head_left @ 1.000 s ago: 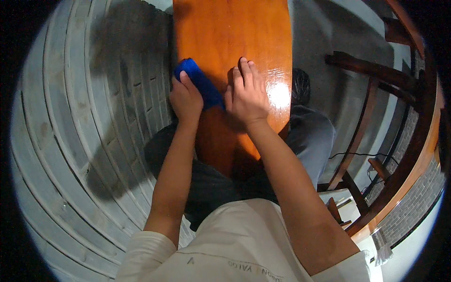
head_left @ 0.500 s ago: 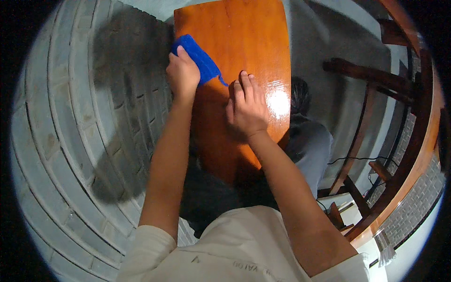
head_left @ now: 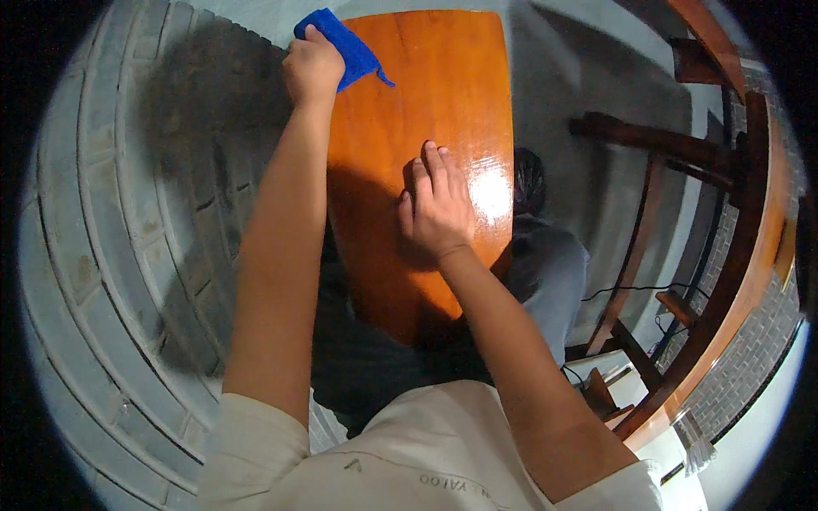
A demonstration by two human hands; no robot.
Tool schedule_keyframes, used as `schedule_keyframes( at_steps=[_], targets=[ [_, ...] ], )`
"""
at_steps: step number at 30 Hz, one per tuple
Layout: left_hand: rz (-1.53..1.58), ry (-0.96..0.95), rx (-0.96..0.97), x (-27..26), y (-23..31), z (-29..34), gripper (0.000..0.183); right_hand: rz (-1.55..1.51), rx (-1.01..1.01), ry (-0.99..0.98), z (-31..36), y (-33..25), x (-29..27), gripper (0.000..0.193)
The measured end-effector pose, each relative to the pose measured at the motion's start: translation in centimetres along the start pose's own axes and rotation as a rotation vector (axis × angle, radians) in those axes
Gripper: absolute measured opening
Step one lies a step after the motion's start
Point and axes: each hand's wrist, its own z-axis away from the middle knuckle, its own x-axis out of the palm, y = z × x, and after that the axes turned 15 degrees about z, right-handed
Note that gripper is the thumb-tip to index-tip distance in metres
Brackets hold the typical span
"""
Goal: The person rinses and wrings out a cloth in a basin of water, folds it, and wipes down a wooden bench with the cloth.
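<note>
Since the earlier head view, your left hand (head_left: 313, 72) is moving forward with the cloth, from the near left part of the board to its far left corner; your right hand (head_left: 439, 204) is staying on the board.

Head view, counted: two hands, one blue cloth (head_left: 352, 49), one wooden board (head_left: 426, 94). Your left hand is gripping the cloth, which is lying across the far left corner and reaching past the edge, its thin blue tail resting on the wood. Your right hand is lying palm down, fingers extended, gripping nothing.

One grey brick surface (head_left: 85, 247) is filling the left side. One dark wooden frame (head_left: 652, 140) is standing to the right, with a black cord (head_left: 626, 288) running beside it. Your left hand is hiding part of the cloth; glare is washing out the board's right side.
</note>
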Motion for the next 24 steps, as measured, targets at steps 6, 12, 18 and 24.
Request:
schedule_keyframes(
  at_steps=[6,12,18,24],
  targets=[
    [-0.078,-0.017,-0.071,-0.1,0.2,-1.9,0.052,-0.008,-0.009,-0.01,0.0,-0.3,0.1,0.041],
    [-0.042,0.009,-0.065,-0.3,-0.7,-0.9,0.058,0.023,-0.012,-0.021,0.1,-0.4,-0.2,0.043],
    [-0.026,0.017,-0.044,-1.7,-3.2,2.7,0.054,0.0,-0.021,-0.029,0.2,-0.5,-0.2,0.043],
    [-0.081,-0.037,-0.146,-3.8,-5.3,9.2,0.052,0.014,-0.015,-0.058,0.4,-0.2,-0.5,0.044]
  ],
)
